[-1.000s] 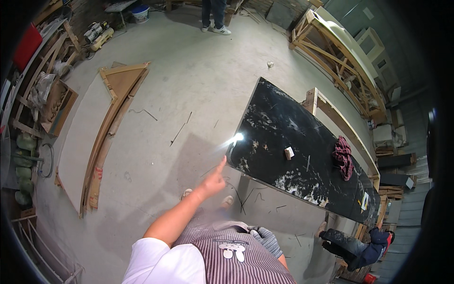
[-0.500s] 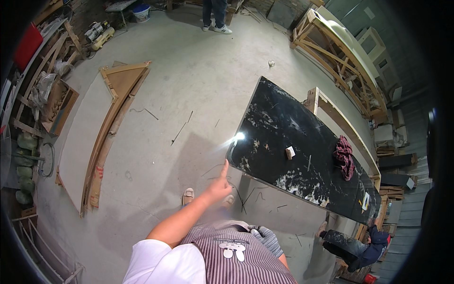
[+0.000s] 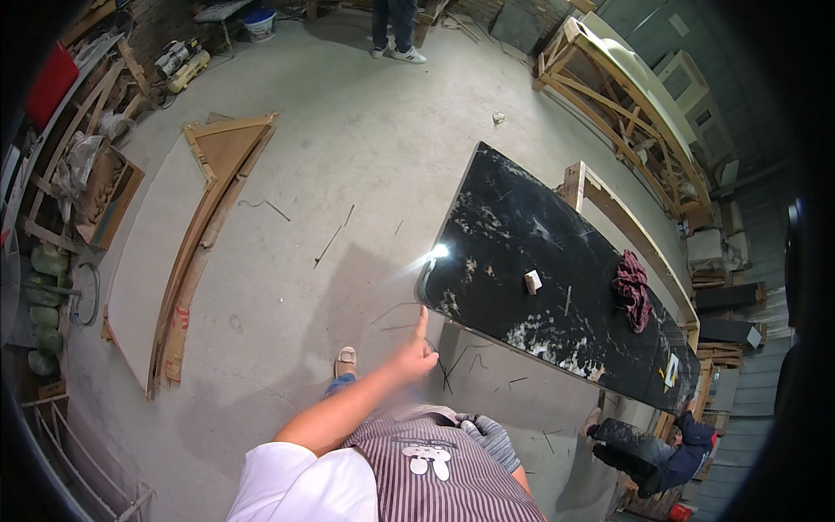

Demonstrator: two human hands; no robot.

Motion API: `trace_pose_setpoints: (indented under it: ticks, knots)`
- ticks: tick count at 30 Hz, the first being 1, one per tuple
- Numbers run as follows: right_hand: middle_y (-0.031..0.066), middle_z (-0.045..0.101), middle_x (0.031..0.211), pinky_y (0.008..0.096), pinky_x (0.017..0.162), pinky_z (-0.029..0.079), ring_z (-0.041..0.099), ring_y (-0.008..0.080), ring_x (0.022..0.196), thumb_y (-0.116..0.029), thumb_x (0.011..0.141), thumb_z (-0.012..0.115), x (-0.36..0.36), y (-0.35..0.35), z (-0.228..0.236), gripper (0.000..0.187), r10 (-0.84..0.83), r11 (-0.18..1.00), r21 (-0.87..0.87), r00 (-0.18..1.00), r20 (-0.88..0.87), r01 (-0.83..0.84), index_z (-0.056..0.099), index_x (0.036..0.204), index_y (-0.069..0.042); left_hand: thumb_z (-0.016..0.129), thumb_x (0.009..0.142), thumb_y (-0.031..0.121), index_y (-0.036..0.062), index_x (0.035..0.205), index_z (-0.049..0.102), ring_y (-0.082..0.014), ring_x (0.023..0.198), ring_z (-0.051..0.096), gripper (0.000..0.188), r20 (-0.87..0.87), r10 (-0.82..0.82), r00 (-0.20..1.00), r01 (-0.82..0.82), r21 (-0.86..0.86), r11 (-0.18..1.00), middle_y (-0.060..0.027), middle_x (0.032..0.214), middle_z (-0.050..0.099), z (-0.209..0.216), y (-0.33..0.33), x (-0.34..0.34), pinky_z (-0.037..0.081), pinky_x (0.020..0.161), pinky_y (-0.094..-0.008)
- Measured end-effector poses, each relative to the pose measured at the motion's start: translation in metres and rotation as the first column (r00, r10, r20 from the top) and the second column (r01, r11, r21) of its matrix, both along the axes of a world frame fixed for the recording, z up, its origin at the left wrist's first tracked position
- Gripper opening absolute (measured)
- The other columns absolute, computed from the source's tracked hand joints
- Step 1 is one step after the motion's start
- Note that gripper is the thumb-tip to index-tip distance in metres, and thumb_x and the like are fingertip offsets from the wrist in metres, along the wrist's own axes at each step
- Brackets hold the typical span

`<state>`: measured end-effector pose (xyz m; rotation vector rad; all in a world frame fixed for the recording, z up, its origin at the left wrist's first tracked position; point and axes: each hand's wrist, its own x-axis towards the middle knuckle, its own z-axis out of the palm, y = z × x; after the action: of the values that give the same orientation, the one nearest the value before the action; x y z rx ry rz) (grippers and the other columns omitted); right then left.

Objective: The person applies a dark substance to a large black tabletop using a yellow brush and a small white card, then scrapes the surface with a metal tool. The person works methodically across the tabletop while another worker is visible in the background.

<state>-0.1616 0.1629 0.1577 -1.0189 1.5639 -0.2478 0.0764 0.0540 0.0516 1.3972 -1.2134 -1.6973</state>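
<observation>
My left hand is bare and reaches out with the index finger stretched and the other fingers curled; nothing is in it. Its fingertip is close to the near left rounded corner of a black stone slab with white veining; whether it touches cannot be told. My right hand, in a grey striped glove, rests against the striped apron at my waist; its fingers are partly hidden. On the slab lie a small pale block, a crumpled dark red cloth and a white and yellow item. A bright light glares on its left edge.
A co-worker bends at the slab's far right end. Another person's legs stand at the back. A pale panel with a wooden frame lies left. A wooden frame adjoins the slab. Thin strips litter the floor.
My left hand has moved slightly right and back toward me, its fingertip lower along the slab's corner. The gloved right hand stays at my waist.
</observation>
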Motion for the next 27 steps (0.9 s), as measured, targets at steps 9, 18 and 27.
trace_pose_setpoints:
  ticks: [9, 18, 27]
  knots:
    - [0.013, 0.074, 0.1, 0.0309, 0.086, 0.052, 0.067, 0.0169, 0.09, -0.022, 0.099, 0.06, -0.002, 0.002, 0.004, 0.029, -0.037, 0.999, -0.021, 0.999, 0.001, 0.037, 0.069, 0.117, -0.002, 0.06, 0.09, 0.012, 0.0131, 0.158, 0.019, -0.0165, 0.065, 0.057, 0.079, -0.026, 0.025, 0.999, -0.024, 0.035, 0.999, -0.0062, 0.074, 0.059, -0.017, -0.001, -0.016, 0.05, 0.063, -0.0341]
    - [0.0111, 0.074, 0.101, 0.0283, 0.087, 0.051, 0.066, 0.0139, 0.093, -0.019, 0.1, 0.059, 0.002, 0.0, 0.019, 0.028, -0.111, 0.993, 0.036, 0.994, 0.011, 0.11, 0.069, 0.118, 0.0, 0.057, 0.088, 0.003, 0.0138, 0.16, 0.014, -0.0111, 0.062, 0.05, 0.084, 0.131, 0.297, 0.946, -0.268, -0.203, 0.942, -0.0027, 0.069, 0.054, -0.014, -0.036, 0.023, 0.048, 0.065, -0.0284]
    - [0.0121, 0.073, 0.103, 0.0294, 0.088, 0.051, 0.067, 0.0163, 0.094, -0.018, 0.1, 0.059, 0.001, 0.001, 0.018, 0.027, -0.108, 0.993, 0.038, 0.994, 0.011, 0.107, 0.068, 0.119, -0.001, 0.057, 0.087, 0.002, 0.0177, 0.161, 0.01, -0.0116, 0.062, 0.05, 0.089, 0.134, 0.249, 0.959, -0.221, -0.194, 0.956, -0.0025, 0.069, 0.053, -0.014, -0.036, 0.024, 0.047, 0.065, -0.0283]
